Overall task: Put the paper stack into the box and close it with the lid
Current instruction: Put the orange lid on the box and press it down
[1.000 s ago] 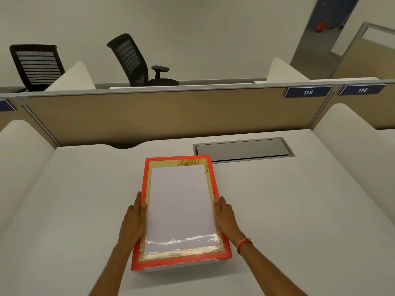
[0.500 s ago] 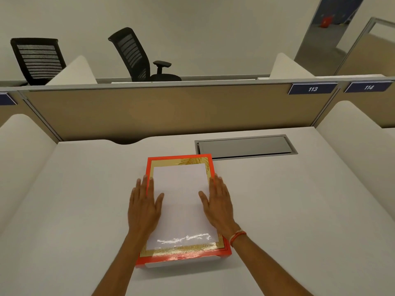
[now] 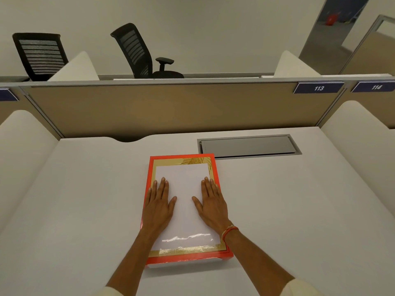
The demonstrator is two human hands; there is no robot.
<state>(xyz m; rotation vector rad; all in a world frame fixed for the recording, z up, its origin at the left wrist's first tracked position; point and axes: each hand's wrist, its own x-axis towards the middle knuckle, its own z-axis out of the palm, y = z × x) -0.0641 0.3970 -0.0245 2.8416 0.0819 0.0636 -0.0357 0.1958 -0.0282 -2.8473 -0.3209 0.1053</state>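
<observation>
A red lid point(image 3: 185, 256) with a gold border and a white centre panel sits on top of the box, on the white desk in front of me. A thin white strip of the box point(image 3: 183, 263) shows under the lid's near edge. My left hand point(image 3: 159, 205) lies flat, palm down, on the lid's left half, fingers spread. My right hand point(image 3: 211, 202) lies flat on the right half in the same way, with an orange thread on its wrist. Neither hand holds anything. The paper stack is not visible.
A grey cable hatch point(image 3: 249, 146) is set into the desk point(image 3: 85, 199) just behind the box to the right. White side dividers stand at left and right, a tan partition point(image 3: 162, 107) at the back. Two black office chairs stand beyond it.
My hands have left the lid's side edges and now rest flat on its top. The lid has settled lower and sits level on the box.
</observation>
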